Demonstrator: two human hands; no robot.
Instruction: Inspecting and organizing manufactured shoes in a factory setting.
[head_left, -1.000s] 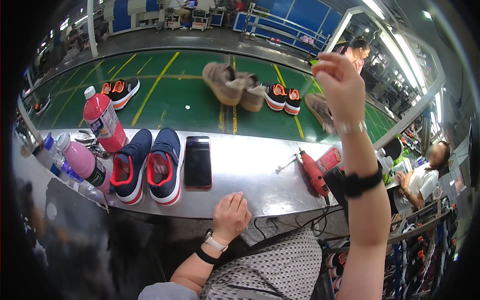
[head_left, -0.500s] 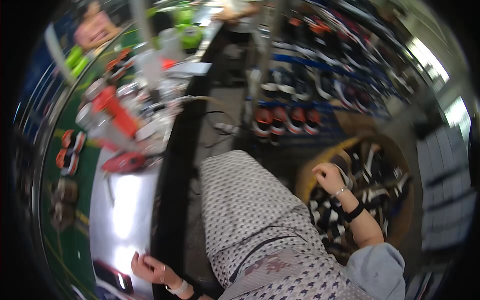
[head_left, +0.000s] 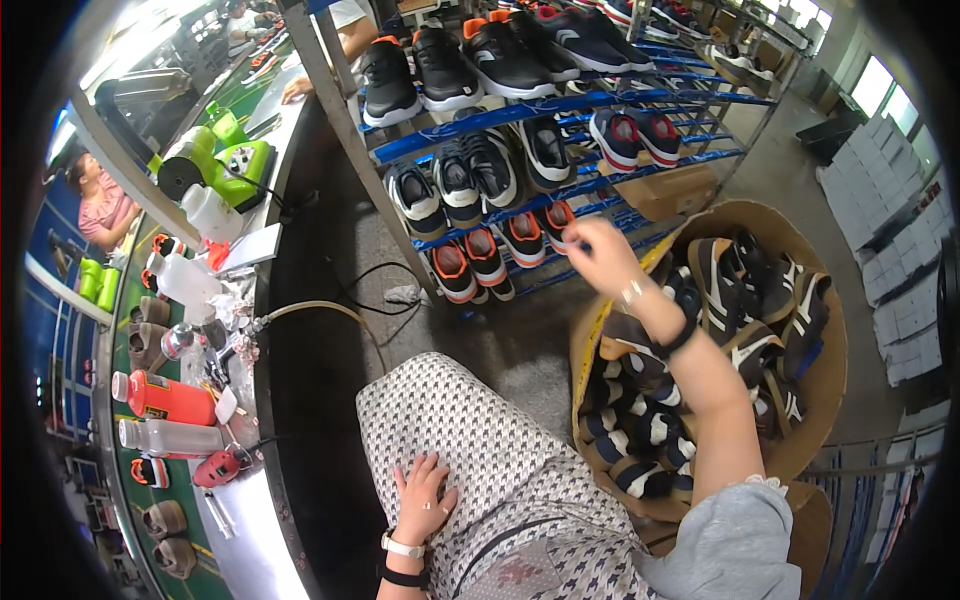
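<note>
My left hand (head_left: pixel 423 500) lies on the patterned apron (head_left: pixel 480 430) over my lap, its fingers spread and nothing in them. My right arm reaches forward past the left rim of a large carton. Its hand (head_left: pixel 605 258) is raised with curled fingers, and I see nothing held in it. Just beyond that hand, black shoes with orange linings (head_left: pixel 522 240) stand on a low level of the shoe rack (head_left: pixel 440 235). I cannot tell whether the fingers touch the nearest shoe.
The carton (head_left: pixel 835 350) at my right is full of brown, black and white shoes (head_left: pixel 720 290). On the left, a workbench (head_left: pixel 265 520) carries a red bottle (head_left: pixel 170 398), white bottles and a red tool (head_left: pixel 220 467). A green belt with shoes runs behind it, where a person (head_left: pixel 105 205) sits.
The view has swung up toward the rack and sharpened. My left hand has gone from beside the bench onto my lap. My right hand has moved from over the carton to before the rack.
</note>
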